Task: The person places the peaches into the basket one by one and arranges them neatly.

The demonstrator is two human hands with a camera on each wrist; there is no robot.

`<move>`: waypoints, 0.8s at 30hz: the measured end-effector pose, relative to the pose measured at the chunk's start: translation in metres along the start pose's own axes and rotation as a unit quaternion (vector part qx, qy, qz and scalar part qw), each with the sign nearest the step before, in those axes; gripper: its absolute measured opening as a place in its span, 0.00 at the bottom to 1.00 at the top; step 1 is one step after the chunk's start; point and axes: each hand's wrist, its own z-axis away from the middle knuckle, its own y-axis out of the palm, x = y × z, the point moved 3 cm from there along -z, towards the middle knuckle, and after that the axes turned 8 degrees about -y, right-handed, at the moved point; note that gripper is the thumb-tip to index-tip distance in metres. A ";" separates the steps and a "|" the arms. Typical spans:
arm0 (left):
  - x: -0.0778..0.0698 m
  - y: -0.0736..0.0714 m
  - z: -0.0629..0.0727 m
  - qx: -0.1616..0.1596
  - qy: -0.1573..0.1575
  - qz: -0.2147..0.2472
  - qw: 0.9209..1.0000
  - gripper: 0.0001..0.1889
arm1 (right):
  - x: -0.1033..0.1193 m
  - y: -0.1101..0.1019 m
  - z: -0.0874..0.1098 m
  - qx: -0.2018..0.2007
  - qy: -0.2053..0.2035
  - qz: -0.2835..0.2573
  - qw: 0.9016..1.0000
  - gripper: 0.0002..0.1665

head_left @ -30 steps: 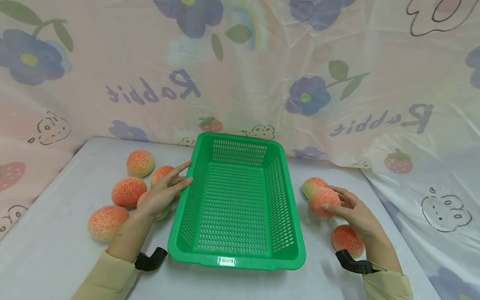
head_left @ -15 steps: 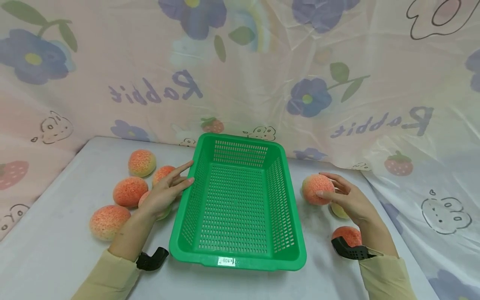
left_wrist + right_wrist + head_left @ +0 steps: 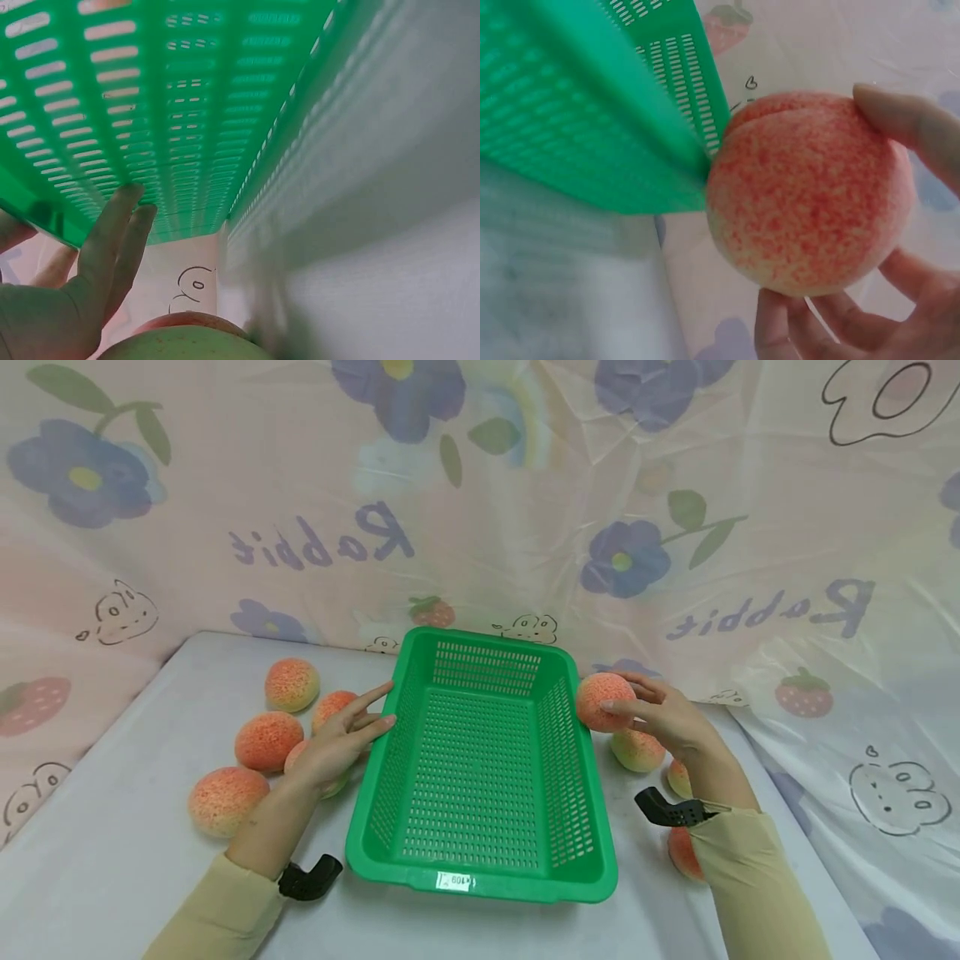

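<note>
Head view: at the right rim of the green basket (image 3: 525, 887), a peach (image 3: 600, 702) is held between thumb and fingers of the right hand (image 3: 666, 714); the basket's left side is touched by the extended fingers of the left hand (image 3: 337, 750); its slotted floor is exposed.

the basket (image 3: 517, 887) is smooth, faintly glossy plastic; the held peach (image 3: 596, 703) at right looks matt and grainy; the far sheet (image 3: 495, 543) is creased and sheeny; the right sleeve (image 3: 757, 877), matt cloth.
</note>
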 end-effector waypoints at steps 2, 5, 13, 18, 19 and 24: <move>0.000 0.001 -0.001 0.004 0.002 0.009 1.000 0.33 | 0.006 0.002 -0.007 -0.004 -0.002 -0.006 1.000 0.40; 0.000 0.001 -0.002 0.001 0.000 0.008 1.000 0.32 | 0.013 0.006 -0.014 -0.011 0.002 -0.003 1.000 0.39; -0.001 0.000 0.001 -0.003 0.004 0.008 1.000 0.33 | 0.030 0.024 -0.037 -0.012 0.003 -0.006 1.000 0.45; -0.003 0.000 0.003 0.001 0.008 0.017 1.000 0.32 | 0.040 0.038 -0.051 -0.015 -0.004 -0.013 1.000 0.43; -0.003 0.000 0.003 0.000 0.007 0.017 1.000 0.32 | 0.041 0.041 -0.054 -0.015 -0.005 -0.015 1.000 0.42; -0.003 0.002 0.003 0.005 0.006 0.023 1.000 0.32 | 0.047 0.051 -0.064 -0.012 0.003 -0.017 1.000 0.43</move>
